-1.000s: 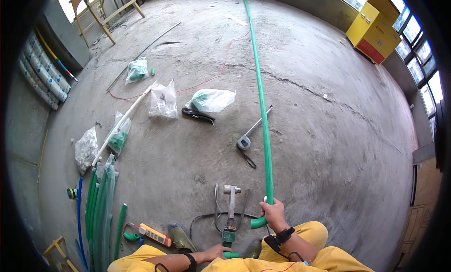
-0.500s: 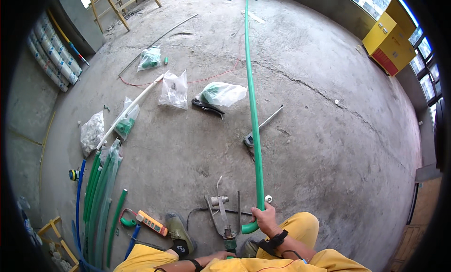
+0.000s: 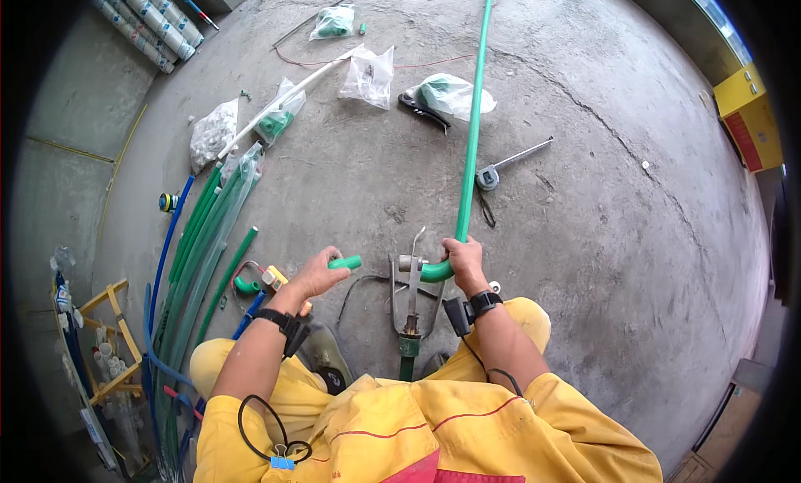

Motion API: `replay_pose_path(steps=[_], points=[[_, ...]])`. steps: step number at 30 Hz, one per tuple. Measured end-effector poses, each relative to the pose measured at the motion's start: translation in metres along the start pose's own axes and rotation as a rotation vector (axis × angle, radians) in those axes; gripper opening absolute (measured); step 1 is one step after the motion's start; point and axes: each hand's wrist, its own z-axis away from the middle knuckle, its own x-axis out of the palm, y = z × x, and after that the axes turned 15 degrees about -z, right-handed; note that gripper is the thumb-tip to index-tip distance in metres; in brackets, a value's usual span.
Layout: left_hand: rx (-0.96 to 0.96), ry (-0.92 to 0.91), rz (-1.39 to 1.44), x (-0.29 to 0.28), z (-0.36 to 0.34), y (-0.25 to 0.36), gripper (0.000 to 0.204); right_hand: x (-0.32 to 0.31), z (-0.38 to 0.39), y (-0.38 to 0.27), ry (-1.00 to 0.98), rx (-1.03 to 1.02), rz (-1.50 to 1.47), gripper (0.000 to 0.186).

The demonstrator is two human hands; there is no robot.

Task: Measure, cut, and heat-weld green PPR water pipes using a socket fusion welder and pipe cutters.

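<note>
My right hand (image 3: 465,261) is closed round the lower end of a long green plastic pipe (image 3: 474,166) that stretches away over the floor. A green elbow fitting (image 3: 437,271) on that end has its open mouth against the metal heating head (image 3: 408,264) of a pipe welding iron. The iron (image 3: 409,344), with a dark green handle, stands in metal legs between my feet. In my left hand (image 3: 313,276) is a short green pipe piece (image 3: 345,263), held left of the iron and apart from it.
Green pipes (image 3: 204,224), partly bagged, and a blue pipe (image 3: 171,258) lie at left. Bags of fittings (image 3: 450,95), pliers-like cutters (image 3: 424,109) and an extended tape measure (image 3: 488,178) lie ahead. A yellow meter-like tool (image 3: 274,277) and loose elbow (image 3: 245,285) are near my left hand.
My right hand has brought the pipe's elbow up to the heating head. My left hand has risen from my lap, now with a short green piece. The view has tilted down.
</note>
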Motion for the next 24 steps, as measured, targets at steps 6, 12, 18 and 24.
replay_pose_path(steps=[6,12,18,24], points=[[0.092,0.016,0.205,0.045,-0.059,-0.012,0.037,-0.023,-0.038,0.026,0.121,0.016,-0.080,0.009],[0.351,0.058,-0.108,0.086,-0.081,-0.016,0.042,-0.038,-0.038,0.027,0.073,-0.028,-0.015,0.010],[0.344,0.004,-0.163,0.086,-0.096,-0.012,0.037,-0.024,-0.044,0.043,0.093,-0.036,0.026,0.013],[0.424,0.046,-0.168,0.083,-0.097,-0.016,0.030,-0.016,-0.047,0.050,0.081,-0.015,-0.029,0.012]])
